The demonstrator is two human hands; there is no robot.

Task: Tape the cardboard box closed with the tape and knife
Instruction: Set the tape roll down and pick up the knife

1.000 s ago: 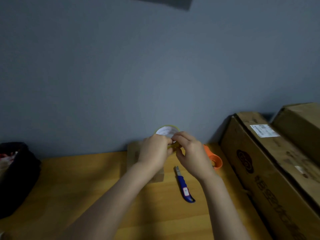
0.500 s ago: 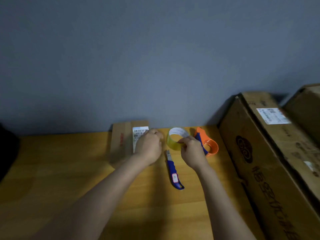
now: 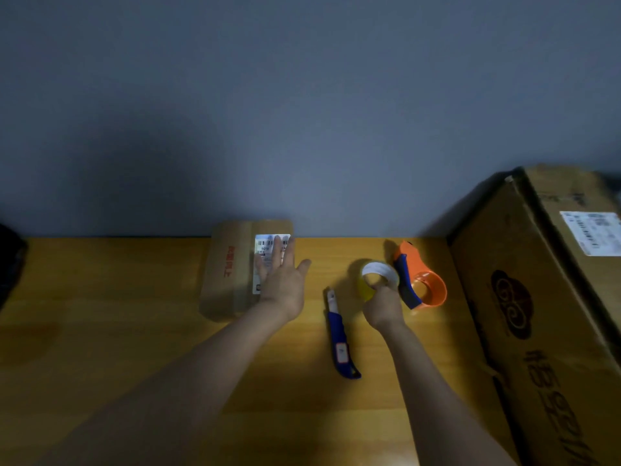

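A small cardboard box (image 3: 228, 274) with a white barcode label lies flat on the wooden table against the wall. My left hand (image 3: 284, 280) rests over its right part, fingers spread and flat on the label. My right hand (image 3: 383, 306) grips a roll of yellowish tape (image 3: 376, 279) with a white core, standing on the table to the right. A blue utility knife (image 3: 339, 338) lies on the table between my two forearms, blade end pointing away from me.
An orange and blue tape dispenser (image 3: 421, 280) stands just right of the tape roll. A large cardboard carton (image 3: 537, 314) fills the right side of the wooden table (image 3: 100, 331). A dark object (image 3: 8, 264) sits at the left edge. The grey wall is close behind.
Both hands held the tape roll up together a second ago. The roll now sits on the table in my right hand, and my left hand has moved left and opened flat on the box.
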